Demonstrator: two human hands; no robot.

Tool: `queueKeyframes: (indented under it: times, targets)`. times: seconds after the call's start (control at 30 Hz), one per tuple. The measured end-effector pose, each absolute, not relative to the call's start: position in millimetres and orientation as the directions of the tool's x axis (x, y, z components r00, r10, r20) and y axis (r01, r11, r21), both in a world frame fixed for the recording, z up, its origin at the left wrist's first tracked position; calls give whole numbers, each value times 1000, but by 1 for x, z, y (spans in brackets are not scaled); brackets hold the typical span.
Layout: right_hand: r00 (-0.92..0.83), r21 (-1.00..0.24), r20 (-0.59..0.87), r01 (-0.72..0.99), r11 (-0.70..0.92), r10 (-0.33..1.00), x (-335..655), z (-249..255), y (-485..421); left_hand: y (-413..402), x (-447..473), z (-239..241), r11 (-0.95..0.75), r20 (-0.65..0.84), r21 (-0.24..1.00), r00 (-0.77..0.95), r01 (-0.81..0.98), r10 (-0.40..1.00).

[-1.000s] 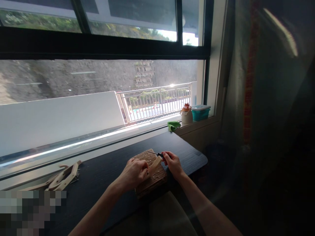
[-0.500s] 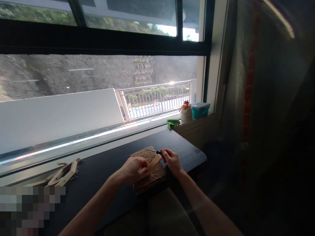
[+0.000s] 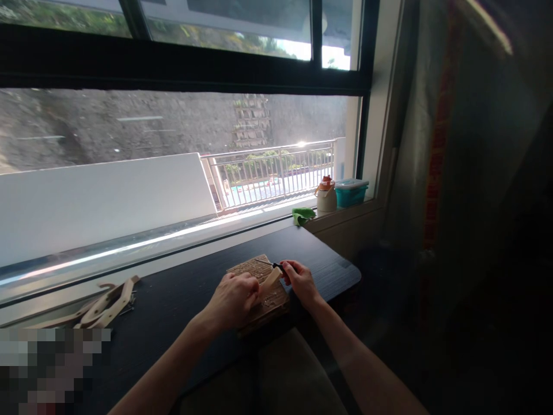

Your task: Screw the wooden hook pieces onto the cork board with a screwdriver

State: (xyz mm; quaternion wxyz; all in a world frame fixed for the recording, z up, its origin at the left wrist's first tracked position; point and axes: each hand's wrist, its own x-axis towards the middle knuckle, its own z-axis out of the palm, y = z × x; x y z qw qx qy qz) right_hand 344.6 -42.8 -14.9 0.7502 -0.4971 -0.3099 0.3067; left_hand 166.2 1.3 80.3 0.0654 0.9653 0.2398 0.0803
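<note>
A brown wooden board with carved marks lies near the front edge of the dark table. My left hand is closed round a pale wooden piece that rests on the board. My right hand is closed on a thin carving tool with a dark handle; its metal tip points left over the board's far end, just above the pale piece.
Several pale wooden cut-outs lie at the table's left, by the window ledge. On the sill at the right stand a green cloth, a small cream jar with a red top and a teal lidded box. A dark curtain hangs at the right.
The view has tilted a little, so everything sits slightly higher in the frame. Both hands keep their grips on the pale piece and the tool, over the board.
</note>
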Motion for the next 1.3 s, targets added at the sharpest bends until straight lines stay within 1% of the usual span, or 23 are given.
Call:
queueKeyframes:
  times: [0.07,0.17,0.23,0.33,0.4,0.53,0.57,0.63,0.8,0.93,1.07,1.3]
  targets:
    - [598,-930,113,-217,296,794,347,-11,-47,6,165,80,-867,100,195,870,458,483]
    - [519,-911,68,-315,265,852,349,-4,-60,13,164,77,-845,53,245,864,476,501]
    - [465,-901,71,-351,257,882,348,0,-70,16,163,75,-835,25,273,864,477,502]
    - [411,-902,93,-350,252,907,341,7,-79,20,164,75,-826,-2,311,869,471,495]
    - [394,-922,130,-289,257,910,335,10,-82,22,164,78,-820,-8,325,868,471,496]
    - [337,-963,263,29,269,904,327,12,-84,25,163,84,-813,-9,336,865,475,502]
    - [310,-958,287,91,272,907,326,12,-84,25,162,85,-811,-14,338,864,477,503]
    - [260,-945,320,157,287,911,327,12,-84,25,161,87,-805,-24,343,862,483,507]
    - [128,-905,381,254,341,915,336,18,-79,27,162,90,-800,-42,381,874,463,485]
    - [83,-859,436,335,387,896,341,22,-67,38,167,91,-797,-82,423,894,432,441]
    - [63,-852,449,331,406,891,343,20,-51,45,168,89,-786,-97,437,892,436,441]
    - [52,-859,437,318,400,898,346,17,-43,40,165,89,-794,-74,409,884,449,462]
